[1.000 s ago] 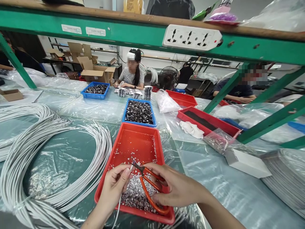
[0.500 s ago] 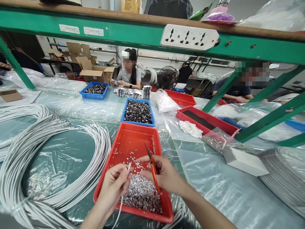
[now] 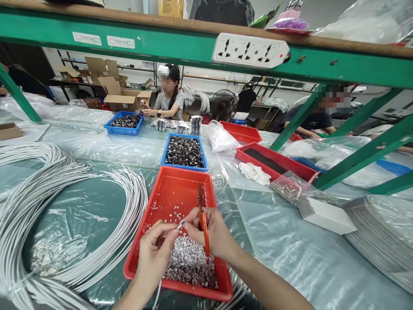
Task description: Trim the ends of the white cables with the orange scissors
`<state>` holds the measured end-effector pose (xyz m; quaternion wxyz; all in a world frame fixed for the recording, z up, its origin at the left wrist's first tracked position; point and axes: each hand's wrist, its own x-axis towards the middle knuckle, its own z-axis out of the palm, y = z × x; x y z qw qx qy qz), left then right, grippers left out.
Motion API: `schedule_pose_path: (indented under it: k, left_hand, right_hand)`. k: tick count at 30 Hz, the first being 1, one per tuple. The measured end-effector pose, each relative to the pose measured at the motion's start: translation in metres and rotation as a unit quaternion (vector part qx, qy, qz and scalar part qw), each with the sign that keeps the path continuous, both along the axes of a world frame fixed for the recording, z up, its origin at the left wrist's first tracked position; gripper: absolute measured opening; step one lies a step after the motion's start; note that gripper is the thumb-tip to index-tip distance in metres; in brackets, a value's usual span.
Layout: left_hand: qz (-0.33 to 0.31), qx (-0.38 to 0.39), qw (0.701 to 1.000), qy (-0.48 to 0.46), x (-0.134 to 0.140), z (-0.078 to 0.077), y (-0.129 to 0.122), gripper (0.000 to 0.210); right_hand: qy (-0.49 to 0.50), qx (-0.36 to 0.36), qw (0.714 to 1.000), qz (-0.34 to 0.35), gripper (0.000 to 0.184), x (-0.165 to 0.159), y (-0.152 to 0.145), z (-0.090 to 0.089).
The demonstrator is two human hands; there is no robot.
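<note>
Over a red tray (image 3: pixel 193 291), my left hand (image 3: pixel 154 253) pinches a thin white cable (image 3: pixel 157 295) near its end. The cable's tail hangs down below that hand. My right hand (image 3: pixel 217 236) holds scissors with orange handles (image 3: pixel 205 228), their blades pointing away from me and looking closed. The thumb and forefinger of the same hand meet at the cable's end, where a small dark bit shows between the fingertips. Small silvery clippings (image 3: pixel 190 260) lie heaped in the near part of the tray, with scattered bits farther back.
Coiled white cables (image 3: pixel 129 185) lie at left, grey coils (image 3: pixel 380 232) at right. Behind the tray stands a blue tray (image 3: pixel 164 157) of small dark parts. A green shelf beam (image 3: pixel 174 43) with a power strip (image 3: pixel 250 51) crosses above. Co-workers sit across the table.
My right hand's fingers have closed in on the cable's end, and the scissors have turned more upright. The cable end has tilted to the right. The whole view has shifted slightly.
</note>
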<state>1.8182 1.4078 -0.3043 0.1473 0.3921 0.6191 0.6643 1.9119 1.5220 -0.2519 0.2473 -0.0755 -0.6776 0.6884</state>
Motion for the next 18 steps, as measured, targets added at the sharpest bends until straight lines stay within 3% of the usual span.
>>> schedule_pose_path:
  k: [2, 5, 7, 12, 18]
  left_hand:
    - [-0.078, -0.009, 0.992, -0.1, 0.001, 0.004, -0.001, 0.036]
    - [-0.176, -0.002, 0.957, -0.231, 0.003, 0.008, -0.001, 0.041]
    - [-0.16, 0.007, 0.959, -0.235, 0.004, 0.007, -0.001, 0.04]
    - [-0.072, -0.009, 0.993, -0.088, 0.003, 0.001, 0.002, 0.039]
    - [0.008, -0.027, 0.998, 0.052, -0.001, -0.001, -0.001, 0.029]
  right_hand:
    - [0.01, 0.005, 1.0, 0.013, 0.028, -0.002, 0.002, -0.001]
    - [0.03, 0.005, 0.998, 0.06, 0.023, -0.004, 0.007, -0.007]
    - [0.024, -0.013, 0.996, 0.087, 0.022, -0.004, 0.011, -0.011]
    - [0.003, -0.039, 0.996, 0.078, 0.026, -0.001, 0.013, -0.012]
    - [0.0, -0.02, 0.996, 0.091, 0.028, 0.0, 0.012, -0.011]
